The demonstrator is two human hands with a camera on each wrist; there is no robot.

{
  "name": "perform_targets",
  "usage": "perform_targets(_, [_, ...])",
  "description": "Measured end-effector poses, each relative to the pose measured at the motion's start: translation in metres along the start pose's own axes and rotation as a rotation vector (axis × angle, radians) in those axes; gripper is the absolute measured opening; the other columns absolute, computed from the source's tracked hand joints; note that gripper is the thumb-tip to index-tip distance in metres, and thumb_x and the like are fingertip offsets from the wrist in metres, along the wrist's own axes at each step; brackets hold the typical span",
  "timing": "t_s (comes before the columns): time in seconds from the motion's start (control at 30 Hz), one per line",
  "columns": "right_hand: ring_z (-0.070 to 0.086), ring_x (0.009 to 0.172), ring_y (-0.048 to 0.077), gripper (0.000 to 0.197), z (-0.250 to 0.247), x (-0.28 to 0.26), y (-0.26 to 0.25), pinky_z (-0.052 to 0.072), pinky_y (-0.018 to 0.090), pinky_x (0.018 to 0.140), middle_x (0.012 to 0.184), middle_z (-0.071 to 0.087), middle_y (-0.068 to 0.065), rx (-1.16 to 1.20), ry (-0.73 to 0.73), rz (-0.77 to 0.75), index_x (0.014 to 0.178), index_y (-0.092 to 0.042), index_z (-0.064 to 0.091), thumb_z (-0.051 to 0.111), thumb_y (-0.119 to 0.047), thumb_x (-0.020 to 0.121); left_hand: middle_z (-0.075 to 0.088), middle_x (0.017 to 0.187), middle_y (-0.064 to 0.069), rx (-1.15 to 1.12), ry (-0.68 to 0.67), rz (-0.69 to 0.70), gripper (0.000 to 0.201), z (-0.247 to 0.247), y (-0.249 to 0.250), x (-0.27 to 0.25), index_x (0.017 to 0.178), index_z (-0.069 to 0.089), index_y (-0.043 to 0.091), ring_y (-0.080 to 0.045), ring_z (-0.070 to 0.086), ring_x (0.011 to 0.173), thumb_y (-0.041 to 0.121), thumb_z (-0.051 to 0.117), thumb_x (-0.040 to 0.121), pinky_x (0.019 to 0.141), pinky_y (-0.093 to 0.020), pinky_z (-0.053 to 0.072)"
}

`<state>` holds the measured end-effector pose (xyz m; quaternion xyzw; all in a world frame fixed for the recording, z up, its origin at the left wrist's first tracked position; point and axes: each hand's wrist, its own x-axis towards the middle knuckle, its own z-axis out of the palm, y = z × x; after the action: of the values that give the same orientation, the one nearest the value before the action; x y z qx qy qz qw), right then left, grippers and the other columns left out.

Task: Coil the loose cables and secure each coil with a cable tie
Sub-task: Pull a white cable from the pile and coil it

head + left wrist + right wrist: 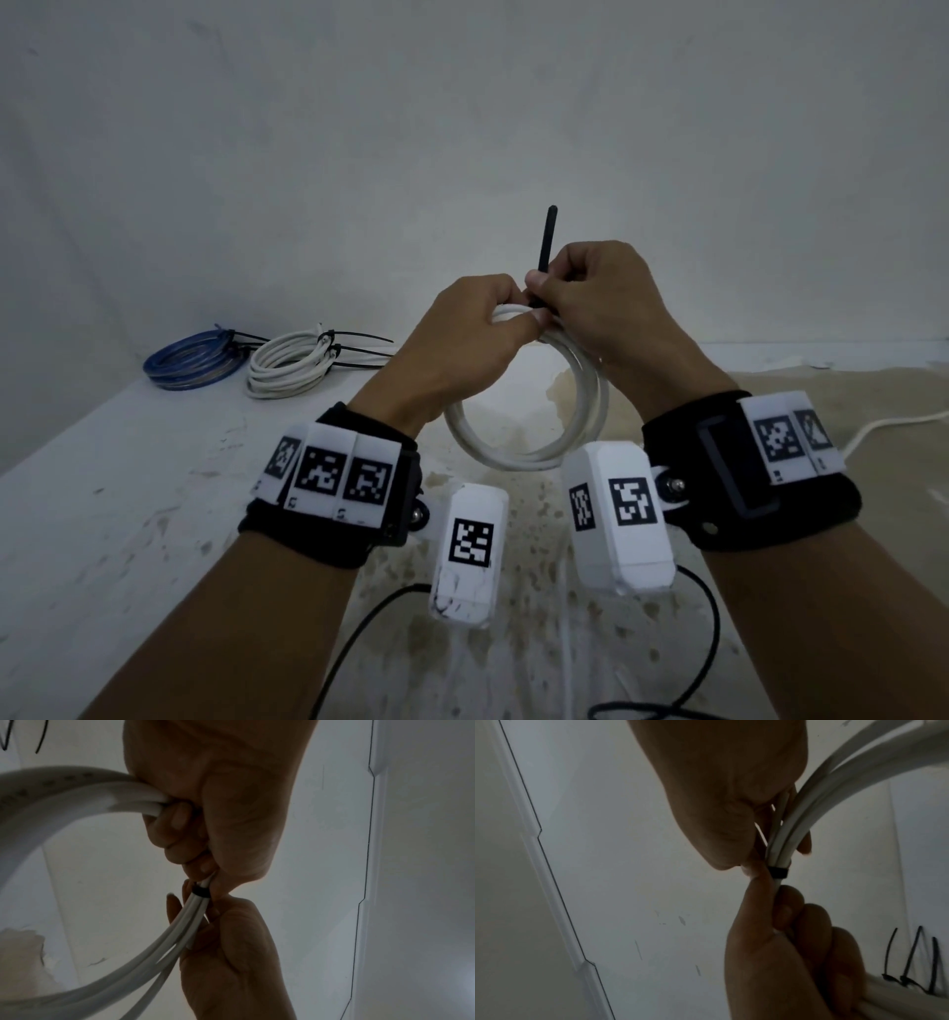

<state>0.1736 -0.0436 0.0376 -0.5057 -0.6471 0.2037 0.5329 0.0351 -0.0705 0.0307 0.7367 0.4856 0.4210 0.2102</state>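
Coil in hand: a coil of white round plastic-sheathed cable (pixel 534 411), several turns thick, hangs in mid-air at the centre of the head view, above the stained white table (pixel 128 488); its top sits between the two hands.
Left hand: the left hand (pixel 462 334) wraps the top of the coil, fingers (pixel 177 833) curled round the bunched strands just beside the tie.
Right hand: the right hand (pixel 606 303) pinches the thin black plastic cable tie (pixel 547 241), thumb and fingertips closed on the strap where it meets the coil; the free tail sticks up towards the upper centre of the frame.
Tie band: in the right wrist view the black loop (pixel 777 872) already circles the strands and looks snug.
How it handles: judged light and springy; the turns probably want to fan apart, so the hold belongs close beside the tie, where the strands lie parallel. The sheath looks smooth and may slide in a loose grip. The tie's tail is stiff and thin, best pulled near the head.
Finished coils: a blue cable coil (pixel 192 362) and a second white cable coil (pixel 287 370) lie at the left of the frame, both tied in black.
Loose cable: a white strand (pixel 893 426) trails at the right edge.
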Motion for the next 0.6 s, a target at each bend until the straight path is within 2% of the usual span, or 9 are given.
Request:
perform_targets(0.1, [0.069,0.073,0.015,0.02,0.006,0.0,0.004,0.057,0.037,0.077,0.074,0.073,-0.002,-0.071,0.02,-0.04,0.074,-0.008,0.069,0.068,-0.021,0.089,0.057,0.067,0.005,-0.034,-0.037,-0.069,0.02,-0.001,-0.002,0.0,0.089,0.063,0.013,0.0,0.045,0.048,0.031,0.059,0.094,0.051,-0.019,0.035])
perform_targets(0.17, [0.069,0.076,0.016,0.02,0.004,0.0,0.003,0.057,0.039,0.078,0.076,0.073,-0.001,-0.093,0.012,-0.059,0.076,-0.008,0.068,0.067,-0.022,0.09,0.053,0.065,0.005,-0.122,-0.103,-0.146,0.018,-0.003,-0.001,0.0,0.095,0.063,0.011,-0.003,0.04,0.045,0.027,0.054,0.097,0.046,-0.02,0.03])
perform_targets(0.27, [0.069,0.078,0.022,0.022,-0.004,-0.002,-0.005,0.06,0.042,0.071,0.085,0.07,0.006,-0.051,0.012,-0.089,0.08,-0.006,0.064,0.064,-0.023,0.093,0.047,0.063,0.002,-0.255,-0.186,-0.198,0.017,-0.014,0.009,0.0,0.103,0.06,0.01,-0.008,0.031,0.045,0.023,0.049,0.1,0.042,-0.022,0.023])
perform_targets(0.33, [0.072,0.074,0.023,0.021,-0.008,-0.008,-0.016,0.062,0.04,0.062,0.099,0.067,0.01,0.07,-0.043,-0.076,0.086,-0.006,0.059,0.06,-0.024,0.097,0.049,0.064,0.002,-0.263,-0.201,-0.189,0.019,-0.028,0.015,0.001,0.113,0.058,0.012,-0.007,0.031,0.043,0.024,0.05,0.101,0.041,-0.022,0.025])
perform_targets(0.4, [0.074,0.071,0.022,0.019,-0.01,-0.012,-0.031,0.063,0.04,0.066,0.107,0.065,0.008,0.139,-0.165,-0.056,0.096,-0.004,0.057,0.06,-0.024,0.097,0.051,0.067,0.001,-0.229,-0.192,-0.184,0.023,-0.045,0.018,-0.001,0.121,0.053,0.017,-0.006,0.034,0.044,0.028,0.051,0.1,0.042,-0.021,0.027])
perform_targets(0.5, [0.074,0.074,0.024,0.019,-0.011,-0.012,-0.054,0.061,0.042,0.078,0.095,0.071,0.013,0.153,-0.368,-0.052,0.103,-0.003,0.056,0.063,-0.019,0.095,0.05,0.069,-0.001,-0.218,-0.193,-0.189,0.022,-0.068,0.019,-0.01,0.121,0.051,0.018,-0.006,0.033,0.046,0.029,0.05,0.101,0.044,-0.023,0.026])
perform_targets(0.6, [0.074,0.077,0.029,0.019,-0.002,-0.013,-0.077,0.061,0.041,0.079,0.081,0.074,0.016,0.151,-0.436,-0.066,0.103,-0.003,0.055,0.064,-0.018,0.095,0.049,0.067,0.0,-0.306,-0.173,-0.217,0.023,-0.091,0.018,-0.022,0.123,0.051,0.016,-0.007,0.03,0.047,0.026,0.05,0.101,0.043,-0.023,0.023])
